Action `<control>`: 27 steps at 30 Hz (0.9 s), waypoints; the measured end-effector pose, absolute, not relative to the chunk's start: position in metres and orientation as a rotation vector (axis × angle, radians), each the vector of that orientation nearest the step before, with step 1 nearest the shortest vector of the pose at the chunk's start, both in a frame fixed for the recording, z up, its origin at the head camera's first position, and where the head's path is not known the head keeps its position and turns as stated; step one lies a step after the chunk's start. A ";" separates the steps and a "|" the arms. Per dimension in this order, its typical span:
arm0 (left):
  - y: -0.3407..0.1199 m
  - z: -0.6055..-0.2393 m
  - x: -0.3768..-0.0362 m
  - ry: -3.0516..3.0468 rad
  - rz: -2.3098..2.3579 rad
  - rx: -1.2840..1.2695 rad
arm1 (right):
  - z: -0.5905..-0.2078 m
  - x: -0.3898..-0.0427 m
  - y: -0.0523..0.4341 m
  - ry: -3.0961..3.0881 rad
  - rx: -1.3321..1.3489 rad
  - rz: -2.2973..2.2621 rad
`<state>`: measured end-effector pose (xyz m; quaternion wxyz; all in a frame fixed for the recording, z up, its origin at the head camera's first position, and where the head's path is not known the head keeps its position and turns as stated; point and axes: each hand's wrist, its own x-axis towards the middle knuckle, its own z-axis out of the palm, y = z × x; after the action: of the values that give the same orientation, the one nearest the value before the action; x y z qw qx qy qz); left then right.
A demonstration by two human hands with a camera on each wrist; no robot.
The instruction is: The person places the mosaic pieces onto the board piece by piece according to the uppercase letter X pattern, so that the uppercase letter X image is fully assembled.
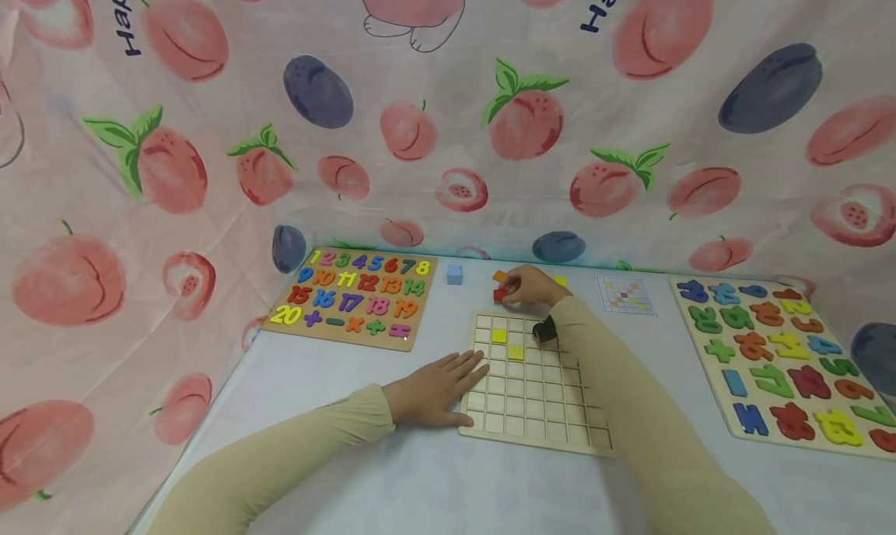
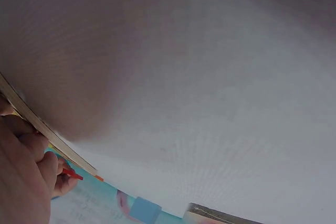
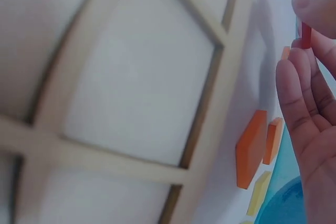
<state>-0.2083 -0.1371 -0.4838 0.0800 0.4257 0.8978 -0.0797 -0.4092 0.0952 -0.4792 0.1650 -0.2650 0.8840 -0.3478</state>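
My right hand (image 1: 528,286) pinches a thin red square tile (image 3: 306,34) between thumb and fingers, just past the far edge of a wooden grid board (image 1: 514,407). Two yellow tiles (image 1: 499,336) lie in cells near the board's far left part. On the board's left edge rests my left hand (image 1: 437,387), fingers spread and straight. Orange tiles (image 3: 252,148) and a yellow tile (image 3: 258,192) lie beyond the board, close by the right hand; the hand hides part of that spot in the head view.
A number puzzle board (image 1: 413,340) stands at the back left, with another puzzle board (image 1: 735,426) on the right. Light blue blocks (image 1: 455,274) sit behind the grid board. A printed pattern card (image 1: 625,295) lies at the back right. Fruit-printed cloth (image 1: 434,208) walls the table's back and left.
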 end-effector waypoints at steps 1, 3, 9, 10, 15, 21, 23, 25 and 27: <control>-0.137 -0.484 -0.208 2.686 -0.241 1.278 | -0.479 -0.409 0.096 2.520 -0.757 -0.991; -0.137 -0.484 -0.208 2.684 -0.243 1.279 | -0.477 -0.409 0.097 2.514 -0.761 -1.001; -0.136 -0.484 -0.208 2.686 -0.241 1.277 | -0.470 -0.403 0.104 2.497 -0.788 -1.033; -0.137 -0.484 -0.208 2.687 -0.242 1.276 | -0.469 -0.402 0.106 2.496 -0.795 -1.041; -0.136 -0.484 -0.208 2.691 -0.236 1.271 | -0.461 -0.392 0.114 2.485 -0.840 -1.083; -0.136 -0.482 -0.207 2.691 -0.236 1.268 | -0.452 -0.379 0.123 2.487 -0.877 -1.103; -0.136 -0.482 -0.208 2.695 -0.246 1.271 | -0.449 -0.373 0.126 2.481 -0.883 -1.112; -0.136 -0.483 -0.208 2.700 -0.257 1.273 | -0.445 -0.367 0.128 2.480 -0.884 -1.102; -0.136 -0.484 -0.208 2.702 -0.263 1.273 | -0.442 -0.361 0.131 2.476 -0.882 -1.086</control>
<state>-0.2080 -0.1362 -0.4839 0.0715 0.4233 0.8989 -0.0875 -0.3609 0.1306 -0.4422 0.1481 -0.3067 0.8610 -0.3777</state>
